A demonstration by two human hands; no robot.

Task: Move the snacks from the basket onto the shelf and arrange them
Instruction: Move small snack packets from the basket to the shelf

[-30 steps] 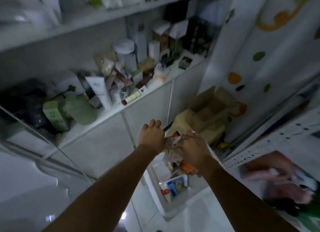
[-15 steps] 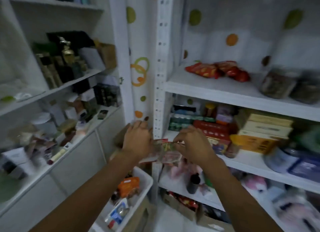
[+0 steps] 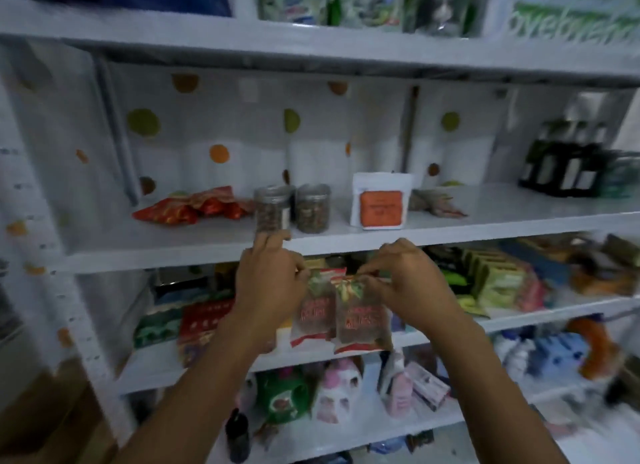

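Observation:
Two clear snack packets with red lettering hang side by side in front of the white shelf (image 3: 194, 252). My left hand (image 3: 268, 283) pinches the top of the left snack packet (image 3: 311, 311). My right hand (image 3: 405, 280) pinches the top of the right snack packet (image 3: 362, 320). Both hands are just below the front edge of the shelf board. On that board lie red snack packets (image 3: 192, 207) at the left. The basket is out of sight.
Two clear jars (image 3: 291, 209) stand on the board right above my hands, then a white pouch with an orange label (image 3: 381, 205) and dark bottles (image 3: 564, 169) far right. The lower boards hold several boxes, packets and bottles. Bare board lies between pouch and bottles.
The view swung up from the basket on the floor to the shelf. Both hands rose with the packets, which now hang upright and apart instead of bunched together.

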